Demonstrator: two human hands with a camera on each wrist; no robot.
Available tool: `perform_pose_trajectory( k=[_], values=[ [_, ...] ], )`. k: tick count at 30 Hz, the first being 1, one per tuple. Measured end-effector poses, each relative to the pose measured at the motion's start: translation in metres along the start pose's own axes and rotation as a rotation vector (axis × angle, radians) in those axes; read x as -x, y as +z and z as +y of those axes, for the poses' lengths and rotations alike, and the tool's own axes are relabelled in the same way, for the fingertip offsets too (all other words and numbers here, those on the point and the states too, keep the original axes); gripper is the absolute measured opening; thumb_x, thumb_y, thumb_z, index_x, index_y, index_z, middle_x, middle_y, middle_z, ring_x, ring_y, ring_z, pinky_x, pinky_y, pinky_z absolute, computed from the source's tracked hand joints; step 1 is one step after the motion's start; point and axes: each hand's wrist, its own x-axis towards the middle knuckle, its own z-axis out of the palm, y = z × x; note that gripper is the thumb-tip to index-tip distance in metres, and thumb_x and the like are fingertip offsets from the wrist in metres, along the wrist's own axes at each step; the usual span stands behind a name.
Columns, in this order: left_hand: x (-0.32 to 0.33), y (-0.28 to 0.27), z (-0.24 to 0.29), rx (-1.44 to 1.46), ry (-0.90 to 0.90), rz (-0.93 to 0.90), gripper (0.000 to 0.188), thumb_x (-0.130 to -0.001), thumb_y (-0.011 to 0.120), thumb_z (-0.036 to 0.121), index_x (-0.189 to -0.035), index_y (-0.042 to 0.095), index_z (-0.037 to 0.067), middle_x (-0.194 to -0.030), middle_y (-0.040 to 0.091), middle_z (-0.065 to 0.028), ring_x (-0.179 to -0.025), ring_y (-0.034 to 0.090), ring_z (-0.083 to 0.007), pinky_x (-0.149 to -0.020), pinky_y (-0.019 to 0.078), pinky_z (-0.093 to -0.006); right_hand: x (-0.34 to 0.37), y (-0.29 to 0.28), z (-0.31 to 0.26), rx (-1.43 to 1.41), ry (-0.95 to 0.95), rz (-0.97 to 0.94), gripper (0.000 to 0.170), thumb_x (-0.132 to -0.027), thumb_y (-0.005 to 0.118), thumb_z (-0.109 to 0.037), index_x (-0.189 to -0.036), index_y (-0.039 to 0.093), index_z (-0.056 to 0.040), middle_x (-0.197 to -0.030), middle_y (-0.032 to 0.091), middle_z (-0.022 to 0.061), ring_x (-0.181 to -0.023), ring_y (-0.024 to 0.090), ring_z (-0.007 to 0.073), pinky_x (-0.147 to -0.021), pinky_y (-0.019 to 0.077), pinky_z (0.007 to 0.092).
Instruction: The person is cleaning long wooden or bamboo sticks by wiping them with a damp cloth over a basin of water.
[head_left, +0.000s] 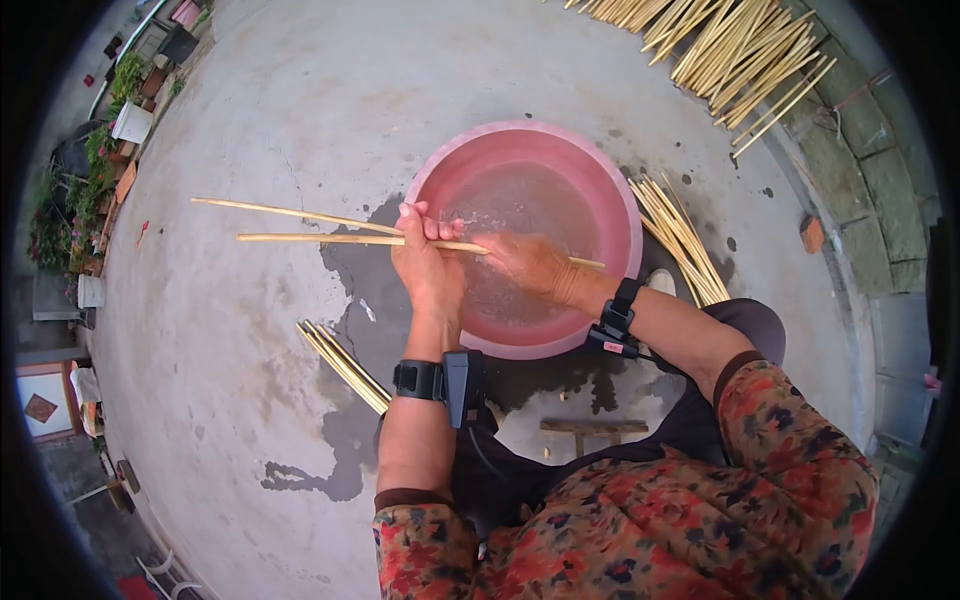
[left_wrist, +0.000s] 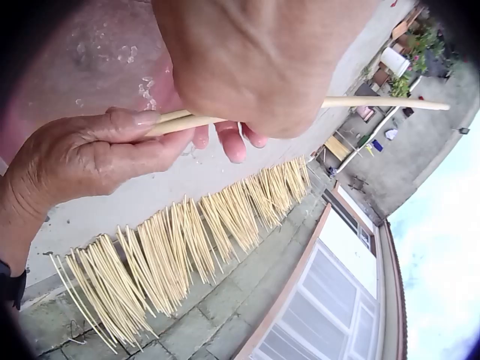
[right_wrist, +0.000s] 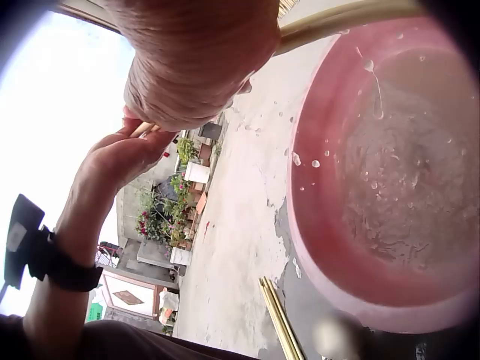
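Two pale, slender wooden sticks (head_left: 320, 238) lie across the near left part of a pink basin (head_left: 622, 190) holding cloudy water. My left hand (head_left: 430, 268) is curled round them, thumb and fingers at the basin's left rim. Closer to their right ends, my right hand (head_left: 525, 262) grips the sticks, and a short end pokes out past it over the water. Leftward, the long ends spread apart beyond the basin. In the left wrist view, the right hand's thumb (left_wrist: 127, 120) presses along the sticks. Water drops (right_wrist: 316, 163) show over the basin in the right wrist view.
Bundled sticks (head_left: 690, 240) lean at the basin's right, a few more sticks (head_left: 343, 366) lie at the left, and a long row of sticks (head_left: 745, 60) lies at the back right. Wet concrete (head_left: 350, 440) surrounds the basin. Potted plants (head_left: 95, 170) line the far left.
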Motion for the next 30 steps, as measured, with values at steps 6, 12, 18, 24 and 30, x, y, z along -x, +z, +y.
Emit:
perform_pose_trajectory(
  k=[6,12,18,24,30],
  values=[
    [-0.013,-0.026,0.071,-0.027,0.321,0.14,0.026,-0.088,0.047,0.03,-0.085,0.044,0.004,-0.055,0.029,0.0023,-0.045,0.028,-0.0082,-0.044,0.0321,-0.0255,0.044,-0.011,0.02,-0.066,0.327,-0.419,0.021,-0.086,0.042,-0.029,-0.093,0.047,-0.0094,-0.082,0.057,0.014,-0.072,0.055,0.0343,-0.063,0.0434,0.0418],
    [-0.002,-0.009,0.056,0.149,0.273,-0.13,0.02,-0.09,0.043,0.024,-0.089,0.044,0.004,-0.055,0.03,0.0011,-0.048,0.03,-0.0109,-0.052,0.0367,-0.0256,0.036,-0.01,0.033,-0.317,0.284,-0.388,0.027,-0.089,0.038,-0.032,-0.091,0.049,-0.008,-0.074,0.054,0.0165,-0.068,0.053,0.0321,-0.063,0.0416,0.0387],
    [0.003,-0.006,0.018,-0.284,0.22,-0.289,0.015,-0.091,0.038,0.015,-0.09,0.045,0.002,-0.083,0.06,-0.0138,-0.086,0.059,-0.0238,-0.076,0.046,-0.032,-0.053,0.0,-0.034,-0.631,0.213,-0.244,0.028,-0.089,0.038,-0.03,-0.095,0.046,-0.0037,-0.074,0.054,0.0168,-0.067,0.053,0.0328,-0.061,0.0427,0.0394],
    [0.008,-0.002,0.049,-0.33,0.354,-0.124,0.016,-0.091,0.039,0.015,-0.088,0.044,0.0,-0.08,0.059,-0.0145,-0.08,0.06,-0.0248,-0.072,0.0509,-0.0334,-0.04,0.005,-0.04,-0.172,0.177,-0.155,0.025,-0.086,0.044,-0.028,-0.099,0.042,-0.006,-0.082,0.055,0.0168,-0.074,0.055,0.034,-0.063,0.0427,0.0425],
    [0.0,-0.033,0.087,-0.219,0.437,0.118,0.02,-0.091,0.039,0.018,-0.087,0.042,-0.001,-0.082,0.055,-0.0135,-0.082,0.058,-0.0266,-0.074,0.0522,-0.0378,0.065,-0.005,0.052,0.028,0.305,-0.441,0.024,-0.085,0.045,-0.03,-0.094,0.043,-0.0079,-0.084,0.055,0.0133,-0.076,0.054,0.0326,-0.066,0.0421,0.0417]
  ],
)
